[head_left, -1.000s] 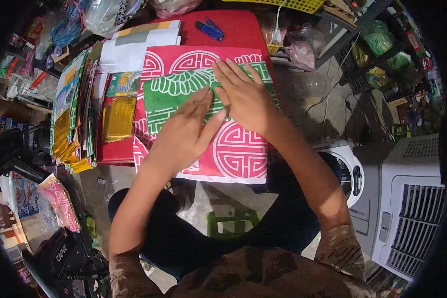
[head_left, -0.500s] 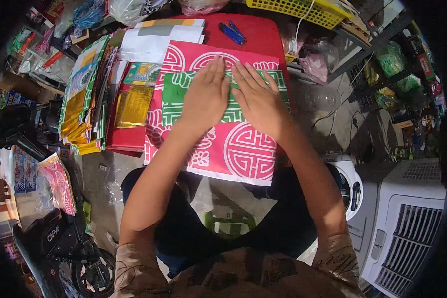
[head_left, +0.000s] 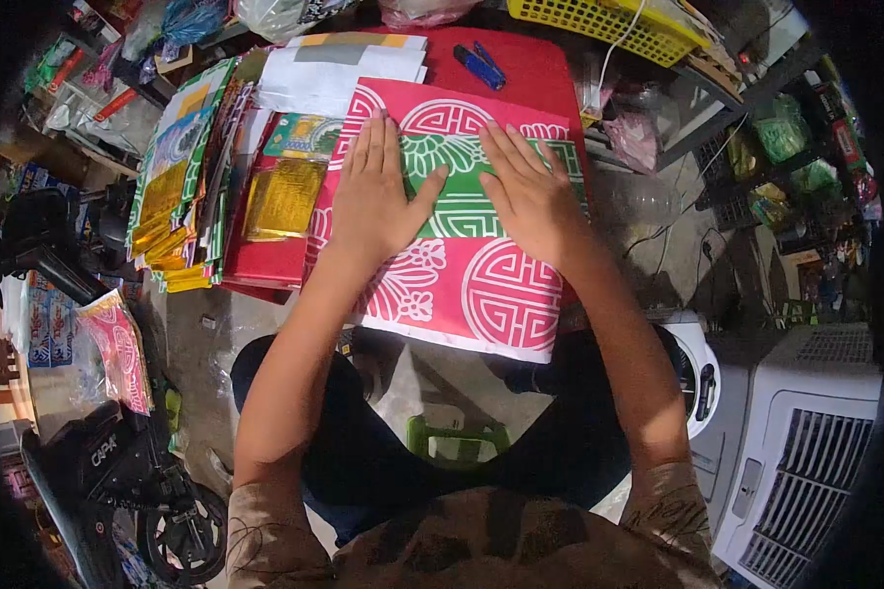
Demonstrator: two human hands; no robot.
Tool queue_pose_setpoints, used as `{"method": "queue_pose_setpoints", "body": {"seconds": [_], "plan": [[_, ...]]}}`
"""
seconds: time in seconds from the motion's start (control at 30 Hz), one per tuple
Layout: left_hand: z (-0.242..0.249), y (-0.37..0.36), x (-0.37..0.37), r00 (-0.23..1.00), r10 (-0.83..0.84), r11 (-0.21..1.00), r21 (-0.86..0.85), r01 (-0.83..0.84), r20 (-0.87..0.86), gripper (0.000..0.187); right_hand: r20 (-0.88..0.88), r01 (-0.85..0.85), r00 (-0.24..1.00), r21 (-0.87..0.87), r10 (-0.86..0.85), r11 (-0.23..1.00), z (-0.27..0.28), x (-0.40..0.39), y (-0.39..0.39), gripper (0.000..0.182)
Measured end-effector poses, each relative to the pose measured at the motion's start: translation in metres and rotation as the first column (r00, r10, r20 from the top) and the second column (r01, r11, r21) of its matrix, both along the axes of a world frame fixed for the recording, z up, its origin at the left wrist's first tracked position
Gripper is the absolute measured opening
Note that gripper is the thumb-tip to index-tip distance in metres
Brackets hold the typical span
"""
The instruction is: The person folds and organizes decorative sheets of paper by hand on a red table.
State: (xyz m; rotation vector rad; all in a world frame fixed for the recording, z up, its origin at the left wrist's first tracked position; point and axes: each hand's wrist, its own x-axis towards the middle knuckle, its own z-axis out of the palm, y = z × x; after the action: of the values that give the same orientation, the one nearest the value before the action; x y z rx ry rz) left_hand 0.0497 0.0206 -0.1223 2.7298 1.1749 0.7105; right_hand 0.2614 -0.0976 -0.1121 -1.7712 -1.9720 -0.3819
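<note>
A pink sheet with white patterns (head_left: pixel 511 304) lies on the red table (head_left: pixel 550 74), its lower edge reaching past the table's front. Across it rests a green patterned piece (head_left: pixel 462 201). My left hand (head_left: pixel 375 201) is flat on the left end of the green piece, fingers pointing away, thumb spread. On its right part lies my right hand (head_left: pixel 530 191), palm down with fingers spread. Neither hand grips anything. Gold squares (head_left: pixel 285 198) and a teal printed paper (head_left: pixel 304 135) lie left of the pink sheet.
Farther left stands a thick stack of folded papers (head_left: pixel 182 167). White sheets (head_left: pixel 339 74) and a blue cutter (head_left: pixel 479 66) are at the back. A yellow basket (head_left: pixel 609 29) is beyond the table, a white fan (head_left: pixel 697 378) at lower right, a green stool (head_left: pixel 457 442) below.
My left hand has slid left over the green piece, away from my right hand, and its thumb has spread. The camera view has shifted slightly, with the table now farther right.
</note>
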Motion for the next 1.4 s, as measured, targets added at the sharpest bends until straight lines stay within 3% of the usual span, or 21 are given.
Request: {"method": "queue_pose_setpoints", "body": {"seconds": [0.3, 0.33, 0.43, 0.53, 0.63, 0.7, 0.8, 0.9, 0.97, 1.0, 1.1, 1.2, 1.3, 1.4], "plan": [[0.001, 0.013, -0.023, 0.999, 0.047, 0.998, -0.046, -0.046, 0.012, 0.094, -0.003, 0.032, 0.999, -0.023, -0.032, 0.999, -0.003, -0.001, -0.001, 0.054], [0.000, 0.012, -0.022, 0.998, 0.063, 0.997, -0.033, -0.064, -0.023, 0.086, 0.000, 0.031, 1.000, -0.020, -0.031, 0.999, -0.002, 0.000, -0.001, 0.054], [0.000, 0.014, -0.019, 0.999, 0.022, 0.999, 0.032, -0.021, -0.030, 0.077, -0.001, 0.027, 1.000, -0.025, -0.027, 0.999, -0.001, -0.002, -0.002, 0.054], [0.017, 0.000, -0.010, 0.984, -0.169, 0.981, 0.091, 0.173, -0.049, 0.071, 0.002, 0.028, 1.000, -0.027, -0.028, 0.999, 0.001, -0.003, 0.000, 0.054], [0.008, -0.008, -0.005, 0.970, -0.241, 0.969, -0.050, 0.240, -0.011, 0.070, 0.023, 0.019, 1.000, -0.038, -0.018, 0.999, -0.002, -0.001, -0.001, 0.054], [0.004, -0.006, -0.008, 0.972, -0.236, 0.971, -0.036, 0.236, 0.020, 0.070, 0.011, 0.003, 1.000, -0.036, -0.003, 0.999, -0.003, 0.003, 0.000, 0.055], [0.007, -0.005, -0.009, 0.972, -0.235, 0.971, -0.029, 0.236, 0.032, 0.071, 0.109, 0.078, 0.991, -0.038, -0.073, 0.996, -0.002, 0.020, -0.003, 0.057], [0.005, -0.004, -0.009, 0.972, -0.233, 0.972, -0.035, 0.233, 0.014, 0.071, 0.488, 0.232, 0.860, -0.115, -0.149, 0.966, -0.005, 0.062, -0.009, 0.059], [0.005, -0.005, -0.009, 0.975, -0.222, 0.974, -0.047, 0.223, 0.026, 0.072, 0.100, 0.251, 0.966, -0.158, -0.237, 0.955, -0.013, 0.078, -0.015, 0.061], [0.007, -0.006, -0.009, 0.976, -0.215, 0.975, -0.053, 0.217, 0.031, 0.073, -0.105, 0.249, 0.957, -0.184, -0.271, 0.951, -0.012, 0.080, -0.015, 0.063], [0.010, -0.013, -0.009, 0.985, -0.171, 0.985, -0.014, 0.172, 0.032, 0.075, -0.139, 0.244, 0.947, -0.271, -0.289, 0.931, -0.007, 0.085, -0.013, 0.067], [0.005, -0.013, -0.009, 0.989, -0.144, 0.989, -0.019, 0.145, 0.044, 0.077, -0.142, 0.265, 0.947, -0.155, -0.287, 0.952, -0.001, 0.078, -0.014, 0.070], [0.000, -0.011, -0.008, 0.993, -0.110, 0.994, 0.001, 0.110, 0.032, 0.080, -0.201, 0.317, 0.899, -0.312, -0.388, 0.896, -0.003, 0.078, -0.014, 0.069], [0.000, -0.013, -0.007, 0.998, -0.061, 0.998, 0.024, 0.062, -0.021, 0.081, -0.209, 0.313, 0.901, -0.297, -0.381, 0.902, -0.008, 0.080, -0.014, 0.067]]}}
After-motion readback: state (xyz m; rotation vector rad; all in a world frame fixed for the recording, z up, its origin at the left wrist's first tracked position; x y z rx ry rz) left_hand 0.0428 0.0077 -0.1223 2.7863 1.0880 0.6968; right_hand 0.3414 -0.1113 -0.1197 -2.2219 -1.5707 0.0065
